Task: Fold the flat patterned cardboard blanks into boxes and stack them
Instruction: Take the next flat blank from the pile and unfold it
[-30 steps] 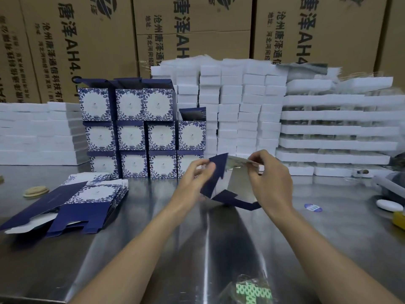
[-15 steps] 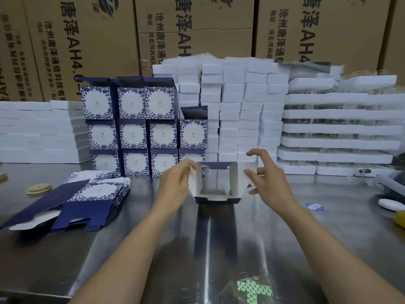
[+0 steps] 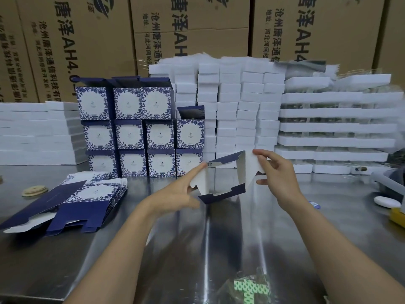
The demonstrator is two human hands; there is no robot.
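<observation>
Above the middle of the steel table (image 3: 219,249) I hold a half-opened box blank (image 3: 225,178), dark blue outside and white inside, its open end facing me. My left hand (image 3: 179,194) grips its left flap with the index finger stretched along the top edge. My right hand (image 3: 276,174) pinches the white right flap between thumb and fingers. A fanned pile of flat patterned blanks (image 3: 72,198) lies at the left. Folded blue-and-white boxes (image 3: 142,132) stand stacked three rows high behind.
White foam blocks (image 3: 238,110) and white trays (image 3: 337,128) are stacked along the back, brown cartons (image 3: 188,29) behind them. A round beige disc (image 3: 35,190) lies far left. A white oval object (image 3: 386,201) and a yellow item sit at the right edge; a green patterned piece (image 3: 252,289) lies near me.
The blank went from flat and folded to an opened tube between my hands. Now it is tilted, and both hands have shifted onto its side flaps.
</observation>
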